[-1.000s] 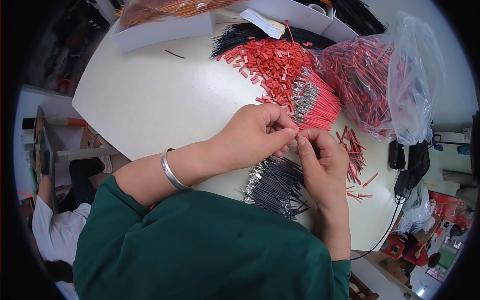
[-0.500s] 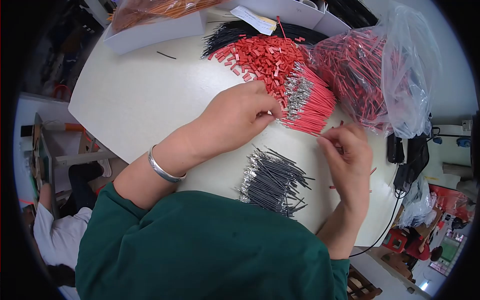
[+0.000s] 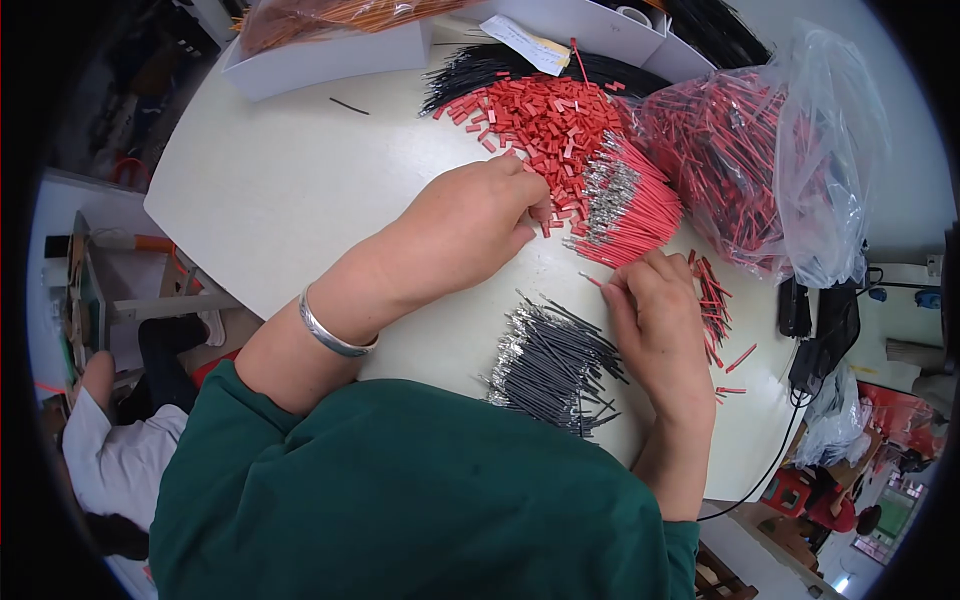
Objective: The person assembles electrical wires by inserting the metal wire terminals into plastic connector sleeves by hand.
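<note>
- The heap of small red pieces (image 3: 560,125) lies spread on the pale table (image 3: 270,190), a few bits straying from its left edge.
- The left hand (image 3: 465,215) is at the heap's near left edge, fingers curled in with the thumb close to them; whether it has a piece between the fingertips cannot be told.
- A silver bracelet (image 3: 330,330) circles the left wrist, well apart from the heap on its near left side.
- The right hand (image 3: 658,315) is on the near right side of the heap, apart from it, with thumb and forefinger pinched together on one red wire (image 3: 591,279).
- That wire's end sticks out leftward from the pinch, on the near side of the heap.
- A bundle of red wires (image 3: 645,215) adjoins the heap's right side, its metal ends facing left.
- A bundle of black wires (image 3: 555,360) lies nearer the person than the heap, apart from it, its metal ends also to the left.
- Loose red and black lengths (image 3: 712,305) lie to the near right of the heap, just beside the right hand.
- A clear bag (image 3: 830,150) of red and black wires sits right of the heap.
- Long black wires (image 3: 465,78) run along the heap's far edge, a paper slip (image 3: 525,45) over them.
- Well left of the heap lies a single short black wire (image 3: 349,106).
</note>
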The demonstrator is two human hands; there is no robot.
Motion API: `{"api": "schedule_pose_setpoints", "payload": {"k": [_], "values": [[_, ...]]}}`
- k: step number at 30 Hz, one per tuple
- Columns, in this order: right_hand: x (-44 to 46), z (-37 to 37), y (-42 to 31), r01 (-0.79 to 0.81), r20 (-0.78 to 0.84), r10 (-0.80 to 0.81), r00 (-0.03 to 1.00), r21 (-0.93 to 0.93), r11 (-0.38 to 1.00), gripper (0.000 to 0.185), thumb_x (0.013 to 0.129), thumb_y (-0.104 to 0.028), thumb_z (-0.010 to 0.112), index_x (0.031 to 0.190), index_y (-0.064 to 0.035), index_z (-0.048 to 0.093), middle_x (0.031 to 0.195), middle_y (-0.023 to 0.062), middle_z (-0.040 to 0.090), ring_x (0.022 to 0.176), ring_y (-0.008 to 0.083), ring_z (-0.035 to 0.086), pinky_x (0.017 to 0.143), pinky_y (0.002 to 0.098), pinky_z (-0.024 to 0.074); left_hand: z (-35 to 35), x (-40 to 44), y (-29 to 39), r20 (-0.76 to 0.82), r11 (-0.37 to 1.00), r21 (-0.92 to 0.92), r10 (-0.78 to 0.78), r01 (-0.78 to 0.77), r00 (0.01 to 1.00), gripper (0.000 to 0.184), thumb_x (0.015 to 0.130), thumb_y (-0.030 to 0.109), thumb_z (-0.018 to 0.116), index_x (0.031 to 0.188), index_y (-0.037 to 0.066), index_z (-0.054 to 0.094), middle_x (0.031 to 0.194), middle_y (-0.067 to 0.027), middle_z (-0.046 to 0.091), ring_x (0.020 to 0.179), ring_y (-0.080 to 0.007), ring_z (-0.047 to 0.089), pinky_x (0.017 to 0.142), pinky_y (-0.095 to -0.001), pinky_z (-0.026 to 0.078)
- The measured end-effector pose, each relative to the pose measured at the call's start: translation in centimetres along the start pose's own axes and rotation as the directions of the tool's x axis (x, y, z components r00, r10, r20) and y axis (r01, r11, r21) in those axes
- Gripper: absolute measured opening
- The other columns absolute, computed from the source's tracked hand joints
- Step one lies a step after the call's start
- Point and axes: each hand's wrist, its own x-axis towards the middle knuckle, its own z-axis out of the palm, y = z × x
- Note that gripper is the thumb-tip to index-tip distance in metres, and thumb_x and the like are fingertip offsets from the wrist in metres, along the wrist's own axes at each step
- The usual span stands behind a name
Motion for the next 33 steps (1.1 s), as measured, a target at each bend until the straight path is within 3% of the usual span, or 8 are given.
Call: {"api": "schedule_pose_setpoints", "payload": {"k": [4,7,14,17,20,23,26,33], "values": [[-0.6,-0.8,-0.4,-0.139,0.042,0.132,0.990,0.281,0.950,0.009,0.088,-0.003,0.071,0.092,0.0019,0.064,0.086,0.0163,0.063,0.083,0.0341,0.060,0.075,0.0438,0.0480,0.0,0.1,0.1,0.024,1.000,0.004,0.014,-0.014,1.000,0.017,0.082,0.005,0.076,0.098,0.008,0.069,0.090,-0.0084,0.062,0.081,-0.0253,0.066,0.072,-0.0377,0.054],[-0.9,-0.8,-0.8,-0.206,0.130,0.168,0.977,0.392,0.896,0.010,0.089,-0.004,0.071,0.093,0.0020,0.064,0.086,0.0159,0.064,0.081,0.0326,0.062,0.073,0.0430,0.0490,0.0,0.2,0.3,0.044,0.999,0.037,0.024,-0.025,0.999,0.015,0.083,0.008,0.077,0.096,0.009,0.070,0.090,-0.0083,0.062,0.080,-0.0263,0.065,0.071,-0.0383,0.053],[-0.9,0.2,-1.4,-0.175,0.238,0.098,0.966,0.331,0.927,0.011,0.086,-0.004,0.073,0.090,0.0014,0.064,0.084,0.0150,0.063,0.084,0.0330,0.061,0.077,0.0446,0.0485,0.0,0.2,0.1,0.052,1.000,0.024,0.012,-0.013,0.999,0.015,0.082,0.009,0.078,0.092,0.006,0.067,0.089,-0.0092,0.063,0.081,-0.0266,0.066,0.072,-0.0383,0.054],[-0.8,0.4,-0.8,-0.012,0.197,-0.025,0.980,0.185,0.983,0.012,0.086,-0.003,0.075,0.092,0.0021,0.066,0.083,0.0107,0.062,0.078,0.0221,0.062,0.067,0.0356,0.0487,-0.2,0.2,0.1,0.060,1.000,-0.012,0.008,-0.007,0.998,0.017,0.082,0.008,0.079,0.092,0.004,0.066,0.089,-0.0104,0.064,0.082,-0.0260,0.067,0.072,-0.0379,0.055],[-0.7,0.3,-0.9,-0.086,0.221,0.025,0.975,0.275,0.958,0.012,0.084,-0.004,0.074,0.085,0.0008,0.063,0.086,0.0155,0.062,0.089,0.0344,0.059,0.081,0.0444,0.0473,-0.5,0.2,-0.1,0.084,1.000,-0.018,0.002,-0.001,0.996,0.018,0.081,0.008,0.079,0.092,0.003,0.066,0.089,-0.0112,0.065,0.082,-0.0257,0.068,0.073,-0.0375,0.055],[-0.6,-0.1,-0.7,-0.145,0.204,0.073,0.976,0.367,0.919,0.012,0.085,-0.005,0.074,0.087,0.0008,0.064,0.084,0.0139,0.062,0.085,0.0308,0.061,0.076,0.0411,0.0486,-0.8,0.2,-0.1,0.103,0.999,-0.030,-0.033,0.037,0.994,0.020,0.080,0.008,0.080,0.092,0.002,0.065,0.088,-0.0114,0.065,0.082,-0.0261,0.068,0.073,-0.0380,0.055],[-0.7,-0.5,-0.6,-0.307,0.264,0.207,0.942,0.429,0.849,0.012,0.086,-0.006,0.075,0.090,0.0011,0.066,0.082,0.0126,0.063,0.077,0.0260,0.061,0.069,0.0374,0.0489,-0.8,0.2,0.1,0.105,0.999,-0.008,-0.051,0.052,0.993,0.021,0.080,0.010,0.080,0.093,0.002,0.066,0.088,-0.0116,0.066,0.082,-0.0265,0.068,0.074,-0.0385,0.055],[-0.6,-0.1,-0.6,-0.285,0.190,0.226,0.955,0.394,0.874,0.013,0.088,-0.007,0.075,0.094,0.0016,0.067,0.083,0.0115,0.065,0.071,0.0211,0.062,0.065,0.0340,0.0492,-0.3,0.1,0.4,0.095,0.994,0.094,-0.059,0.050,0.994,0.018,0.080,0.013,0.080,0.089,0.002,0.067,0.088,-0.0114,0.067,0.081,-0.0274,0.068,0.073,-0.0390,0.055]]}}
